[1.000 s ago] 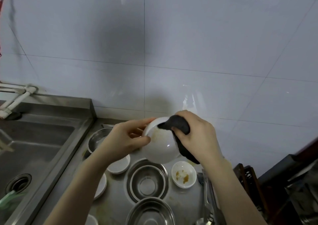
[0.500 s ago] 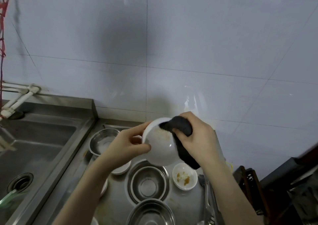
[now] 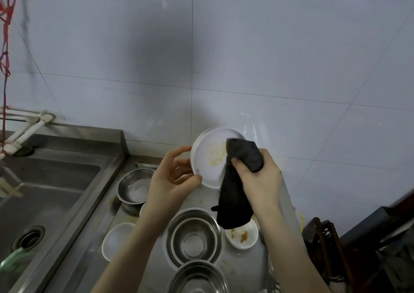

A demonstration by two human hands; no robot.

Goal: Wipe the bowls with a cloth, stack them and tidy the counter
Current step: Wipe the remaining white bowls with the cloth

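Note:
My left hand grips the left rim of a white bowl, tilted so its inside faces me above the counter. Yellowish smears show inside it. My right hand is closed on a dark grey cloth whose upper end presses on the bowl's right side; the rest hangs down. On the steel counter below lie two nested steel bowls, another steel bowl nearer me, a steel bowl at the left, a clean white bowl and a small white bowl with brown stains.
A steel sink with a drain lies to the left, white pipes at its back. A tiled wall rises behind. Dark crates stand at the right. My left forearm hides part of another white dish.
The bowl has tipped so its soiled inside faces me. The cloth has shifted to the bowl's right side, and more of it hangs free below my right hand.

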